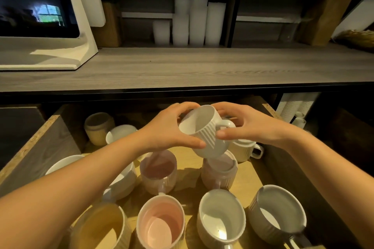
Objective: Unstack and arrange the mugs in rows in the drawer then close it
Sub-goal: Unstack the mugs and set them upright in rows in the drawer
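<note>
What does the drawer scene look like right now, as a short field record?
left hand: grips the left side of the white ribbed mug
right hand: grips its right side, by the handle
white ribbed mug: tilted, raised over a mauve mug; cannot tell if they touch
drawer: open
front row: yellow mug, pink mug, cream mug, grey mug, all upright
task state: drawer not yet closed

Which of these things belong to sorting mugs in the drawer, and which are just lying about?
In the job: white ribbed mug, gripped by left hand and right hand; drawer; pink mug, yellow mug, grey mug in the front row.
Lying about: screen, clear cup stacks, counter.
</note>
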Motion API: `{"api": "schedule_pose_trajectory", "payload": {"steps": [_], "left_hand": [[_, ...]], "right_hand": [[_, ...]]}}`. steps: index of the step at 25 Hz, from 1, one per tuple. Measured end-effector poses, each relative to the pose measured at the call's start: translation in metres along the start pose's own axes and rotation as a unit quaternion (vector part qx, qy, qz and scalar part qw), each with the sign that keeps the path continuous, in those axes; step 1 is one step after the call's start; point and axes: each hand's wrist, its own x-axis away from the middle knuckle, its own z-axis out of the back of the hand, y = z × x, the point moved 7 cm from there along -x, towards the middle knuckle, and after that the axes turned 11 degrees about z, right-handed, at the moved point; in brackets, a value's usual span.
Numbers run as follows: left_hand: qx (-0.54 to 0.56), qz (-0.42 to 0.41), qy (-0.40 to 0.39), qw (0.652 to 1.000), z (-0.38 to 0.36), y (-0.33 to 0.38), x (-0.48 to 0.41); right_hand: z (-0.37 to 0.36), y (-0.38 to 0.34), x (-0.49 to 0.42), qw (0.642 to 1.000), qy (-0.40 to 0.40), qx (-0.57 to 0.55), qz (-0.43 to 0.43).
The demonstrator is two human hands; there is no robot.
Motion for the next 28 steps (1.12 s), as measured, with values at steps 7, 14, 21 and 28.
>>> {"api": "schedule_pose_trajectory", "payload": {"steps": [7,14,21,28], "left_hand": [[0.026,-0.002,0.001,1.0,-0.001,0.014,-0.013],[0.09,-0.021,-0.001,0.996,-0.015,0.011,-0.01],[0.022,-0.044,-0.007,0.999,-0.03,0.023,-0.01],[-0.04,-0.038,-0.11,0.992,-0.063,0.032,-0.023]], "right_hand": [[0.012,0.003,0.005,0.997,0.051,0.051,-0.022],[0.02,0.007,0.009,0.992,0.058,0.104,-0.05],[0.031,0.017,0.021,0.99,0.082,0.01,-0.114],[0.047,0.012,0.034,0.975,0.032,0.17,-0.141]]}}
